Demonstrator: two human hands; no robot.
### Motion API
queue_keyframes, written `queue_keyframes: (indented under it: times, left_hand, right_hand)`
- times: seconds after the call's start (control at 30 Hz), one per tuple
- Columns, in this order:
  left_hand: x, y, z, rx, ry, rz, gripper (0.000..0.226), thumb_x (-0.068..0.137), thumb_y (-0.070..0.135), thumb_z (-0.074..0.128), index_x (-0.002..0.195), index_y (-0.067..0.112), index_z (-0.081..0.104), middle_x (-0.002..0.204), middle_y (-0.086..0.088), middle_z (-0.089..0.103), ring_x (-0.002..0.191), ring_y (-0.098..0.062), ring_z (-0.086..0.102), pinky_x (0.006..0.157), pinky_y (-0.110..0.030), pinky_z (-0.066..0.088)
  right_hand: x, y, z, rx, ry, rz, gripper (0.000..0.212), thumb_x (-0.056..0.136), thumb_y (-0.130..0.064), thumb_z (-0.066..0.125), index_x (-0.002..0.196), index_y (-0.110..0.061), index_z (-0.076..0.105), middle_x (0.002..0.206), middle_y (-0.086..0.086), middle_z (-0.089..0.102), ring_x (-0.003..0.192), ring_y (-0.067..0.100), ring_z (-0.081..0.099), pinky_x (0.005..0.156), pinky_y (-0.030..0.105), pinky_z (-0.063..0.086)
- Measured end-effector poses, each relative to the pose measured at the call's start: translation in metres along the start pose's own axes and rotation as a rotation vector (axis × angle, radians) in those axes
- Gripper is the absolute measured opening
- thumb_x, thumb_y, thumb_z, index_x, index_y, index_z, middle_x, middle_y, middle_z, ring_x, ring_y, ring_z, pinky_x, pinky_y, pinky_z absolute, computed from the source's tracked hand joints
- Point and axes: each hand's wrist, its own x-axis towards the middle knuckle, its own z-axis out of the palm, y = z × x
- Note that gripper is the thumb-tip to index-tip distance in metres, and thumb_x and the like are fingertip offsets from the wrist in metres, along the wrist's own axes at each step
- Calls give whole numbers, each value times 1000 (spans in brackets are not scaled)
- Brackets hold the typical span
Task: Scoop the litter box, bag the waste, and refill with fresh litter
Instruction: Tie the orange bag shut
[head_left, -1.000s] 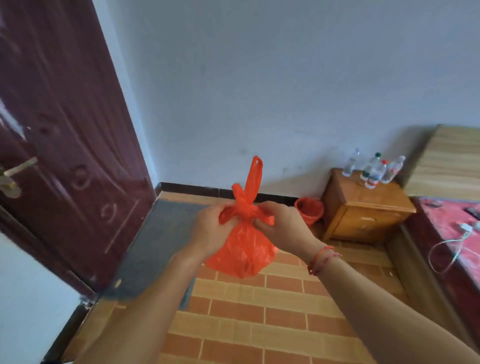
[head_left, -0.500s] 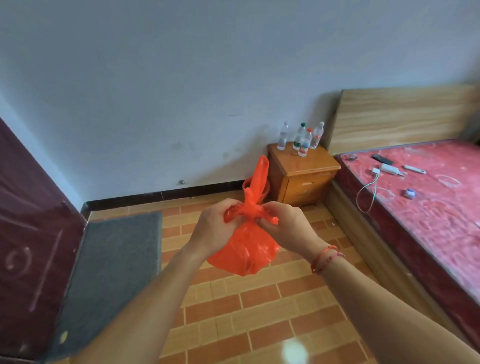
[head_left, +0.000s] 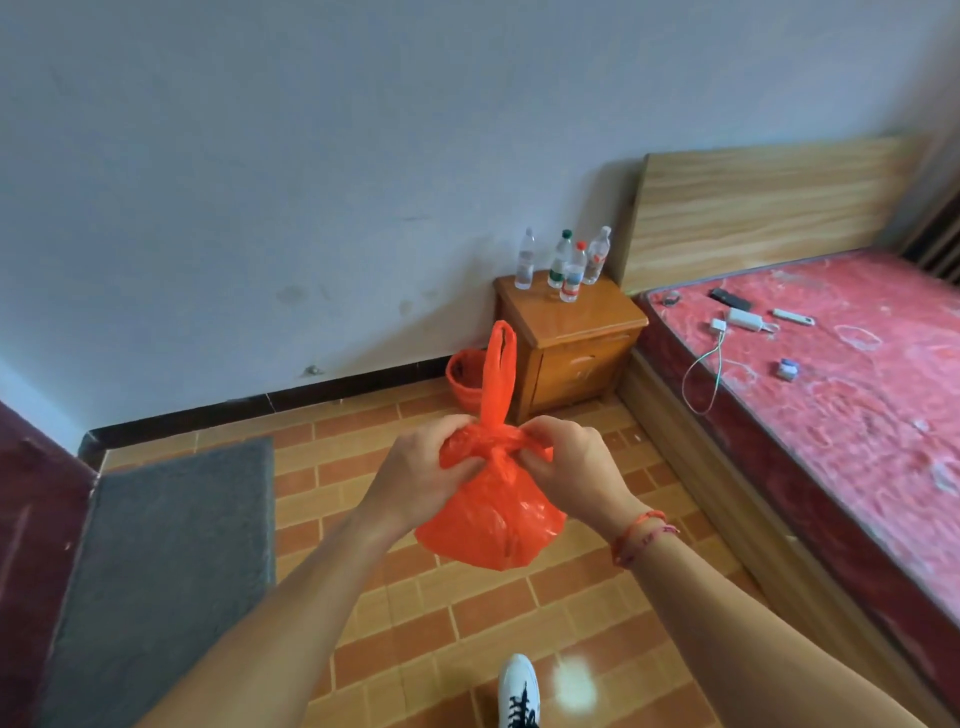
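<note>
An orange plastic bag (head_left: 493, 525) hangs full and bulging in front of me at chest height. My left hand (head_left: 421, 467) pinches the left side of its knotted neck. My right hand (head_left: 574, 465) grips the right side of the same knot. One bag handle sticks straight up between the hands. No litter box or scoop is in view.
An orange bin (head_left: 467, 382) stands against the wall beside a wooden nightstand (head_left: 571, 338) carrying several water bottles (head_left: 566, 265). A bed with a red mattress (head_left: 841, 395) fills the right side. A grey mat (head_left: 161, 561) lies at left by a dark red door (head_left: 31, 519). My shoe (head_left: 519, 691) is below.
My view has swung right, away from the door and toward the bed. Both hands stay on the bag's knot, and the upright handle remains between them.
</note>
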Motion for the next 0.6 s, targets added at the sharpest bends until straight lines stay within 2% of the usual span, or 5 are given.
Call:
queue_keyframes:
  times: [0.1, 0.23, 0.33, 0.47, 0.6]
  left_hand:
    - [46, -8, 8, 16, 4, -30, 53, 79, 63, 70, 123, 35, 62, 110, 19, 69, 101, 0, 64, 87, -32, 54]
    - [119, -21, 21, 94, -7, -12, 40, 84, 60, 67, 114, 35, 65, 102, 19, 69, 95, -1, 63, 84, -35, 52]
    - [165, -28, 31, 146, -4, -34, 33, 84, 55, 67, 112, 35, 66, 100, 17, 68, 93, -5, 62, 83, -38, 51]
    - [216, -32, 38, 138, -9, -83, 31, 87, 50, 67, 113, 34, 67, 101, 17, 68, 93, -3, 61, 81, -31, 50]
    - [259, -41, 41, 131, -22, -111, 28, 87, 48, 67, 111, 33, 67, 100, 16, 68, 92, -3, 61, 77, -25, 48]
  right_hand:
    - [46, 22, -2, 29, 3, 7, 18, 86, -30, 61, 100, -23, 71, 91, -6, 72, 86, 15, 66, 74, 32, 54]
    - [112, 53, -11, 60, 3, 12, 19, 84, -30, 62, 100, -24, 71, 93, -7, 73, 89, 16, 66, 76, 33, 53]
    - [154, 71, -20, 61, -35, 21, 19, 85, -31, 62, 100, -24, 71, 93, -7, 73, 88, 16, 67, 74, 29, 52]
    - [206, 90, -28, 62, -63, 27, 21, 85, -30, 62, 102, -22, 71, 95, -7, 73, 89, 14, 66, 71, 22, 47]
    - [251, 104, -28, 61, -85, 39, 22, 84, -30, 63, 103, -22, 71, 97, -4, 73, 93, 17, 66, 77, 27, 51]
